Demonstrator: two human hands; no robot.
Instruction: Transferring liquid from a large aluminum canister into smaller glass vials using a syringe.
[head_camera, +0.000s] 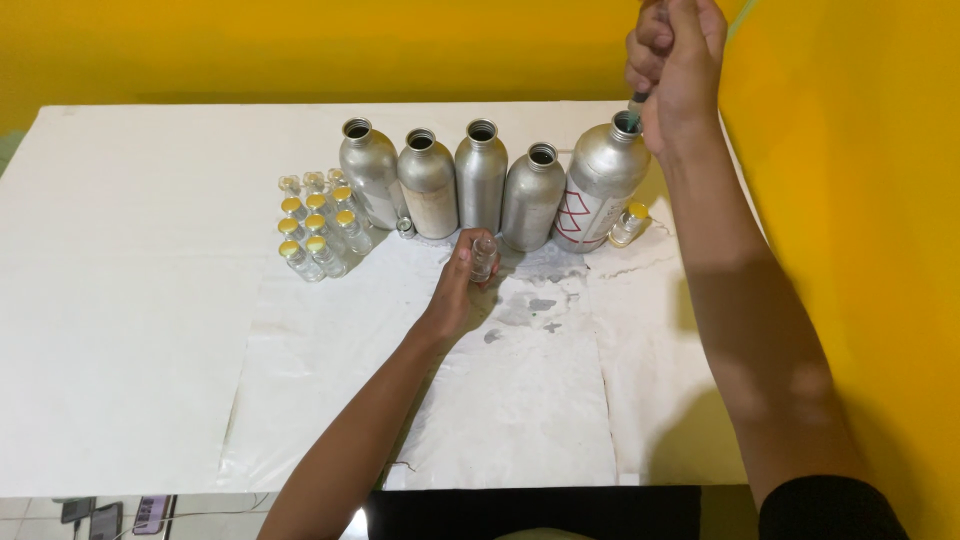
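Note:
My left hand (458, 285) grips a small clear glass vial (484, 256) that stands on the white sheet in front of the metal bottles. My right hand (678, 62) is raised above the rightmost silver bottle (602, 185), closed on a thin syringe-like tool (637, 102) whose tip dips into that bottle's open neck. The bottle carries a label with red diamond shapes.
Several open silver metal bottles (480, 180) stand in a row at the back of the white-covered table (130, 300). Left of them sits a cluster of small vials with yellow caps (315, 225). One yellow-capped vial (629, 224) stands beside the rightmost bottle. Yellow walls close in behind and to the right.

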